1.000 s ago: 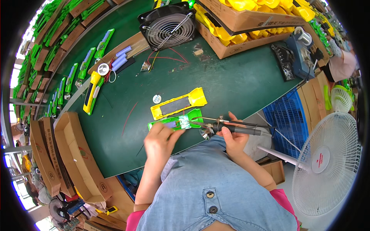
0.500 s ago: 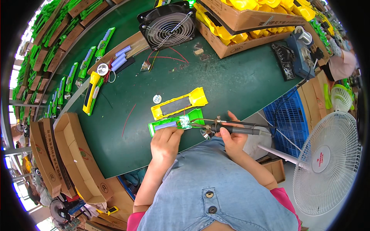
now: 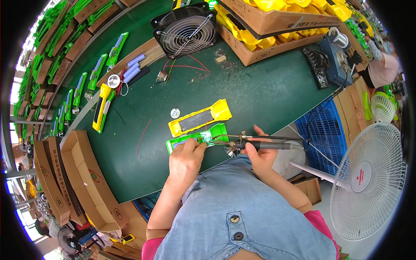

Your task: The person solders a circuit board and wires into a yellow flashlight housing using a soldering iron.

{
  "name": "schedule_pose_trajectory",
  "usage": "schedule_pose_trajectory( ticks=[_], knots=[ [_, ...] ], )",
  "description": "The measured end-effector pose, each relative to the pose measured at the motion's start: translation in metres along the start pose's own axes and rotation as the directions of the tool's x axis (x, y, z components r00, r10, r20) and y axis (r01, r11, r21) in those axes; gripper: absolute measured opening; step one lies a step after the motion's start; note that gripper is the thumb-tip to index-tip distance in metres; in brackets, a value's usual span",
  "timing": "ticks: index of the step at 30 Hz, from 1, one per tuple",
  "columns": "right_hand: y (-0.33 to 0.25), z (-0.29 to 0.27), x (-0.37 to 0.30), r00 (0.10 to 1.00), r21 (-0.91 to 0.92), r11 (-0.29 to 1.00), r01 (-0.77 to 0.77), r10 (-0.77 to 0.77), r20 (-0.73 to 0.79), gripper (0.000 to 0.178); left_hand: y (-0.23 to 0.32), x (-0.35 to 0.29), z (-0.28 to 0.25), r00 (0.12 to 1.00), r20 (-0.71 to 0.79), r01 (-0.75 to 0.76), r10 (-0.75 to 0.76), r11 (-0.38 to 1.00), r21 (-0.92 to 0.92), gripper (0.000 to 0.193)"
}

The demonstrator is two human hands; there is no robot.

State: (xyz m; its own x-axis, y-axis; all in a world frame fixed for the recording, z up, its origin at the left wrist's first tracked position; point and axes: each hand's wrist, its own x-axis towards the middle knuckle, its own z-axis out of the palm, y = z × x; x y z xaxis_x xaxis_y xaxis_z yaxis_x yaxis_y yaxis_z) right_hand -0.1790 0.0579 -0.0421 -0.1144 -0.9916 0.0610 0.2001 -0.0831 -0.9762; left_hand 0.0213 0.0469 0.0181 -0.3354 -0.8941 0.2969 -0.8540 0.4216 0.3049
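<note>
Bright, diffuse light | whites blown out far left | tabletop (image 3: pixel 260 84) faintly shiny | edges bent, corners black

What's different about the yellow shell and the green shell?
The yellow shell has a dark panel; the green shell holds a circuit board. The left hand is at the green shell, but no hand is on the yellow shell. Both are long and lie on the table.

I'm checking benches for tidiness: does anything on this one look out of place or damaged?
Slightly. A loose red wire lies alone on the green tabletop, left of the green casing half, attached to nothing visible. Near the black fan, a patch of tabletop looks scuffed, with small bits scattered about.
</note>
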Motion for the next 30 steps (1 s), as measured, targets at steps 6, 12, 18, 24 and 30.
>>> schedule_pose_trajectory(
  ticks=[6, 12, 18, 24, 30],
  knots=[
    [0.003, 0.002, 0.001, 1.000, -0.083, 0.996, 0.025, -0.025, -0.004, 0.018, -0.001, 0.001, -0.001, 1.000, 0.022, -0.002, 0.002, 1.000, -0.003, 0.017],
    [0.008, 0.004, 0.003, 0.998, -0.100, 0.994, 0.052, -0.055, -0.028, 0.017, -0.002, 0.002, -0.001, 0.999, 0.044, -0.001, 0.002, 1.000, -0.008, 0.017],
    [0.003, 0.006, 0.004, 0.998, -0.081, 0.995, 0.052, -0.054, -0.015, 0.016, -0.002, 0.003, -0.003, 0.998, 0.070, 0.007, -0.007, 1.000, 0.003, 0.018],
    [-0.006, 0.000, 0.004, 0.997, 0.043, 0.997, -0.068, 0.069, -0.036, 0.016, -0.001, 0.003, -0.003, 0.996, 0.088, 0.016, -0.017, 1.000, 0.013, 0.019],
    [-0.003, -0.011, 0.014, 0.992, 0.181, 0.983, -0.034, 0.055, -0.110, 0.022, 0.004, 0.006, -0.003, 0.993, 0.102, 0.067, -0.067, 0.998, 0.009, 0.019]
  ],
)
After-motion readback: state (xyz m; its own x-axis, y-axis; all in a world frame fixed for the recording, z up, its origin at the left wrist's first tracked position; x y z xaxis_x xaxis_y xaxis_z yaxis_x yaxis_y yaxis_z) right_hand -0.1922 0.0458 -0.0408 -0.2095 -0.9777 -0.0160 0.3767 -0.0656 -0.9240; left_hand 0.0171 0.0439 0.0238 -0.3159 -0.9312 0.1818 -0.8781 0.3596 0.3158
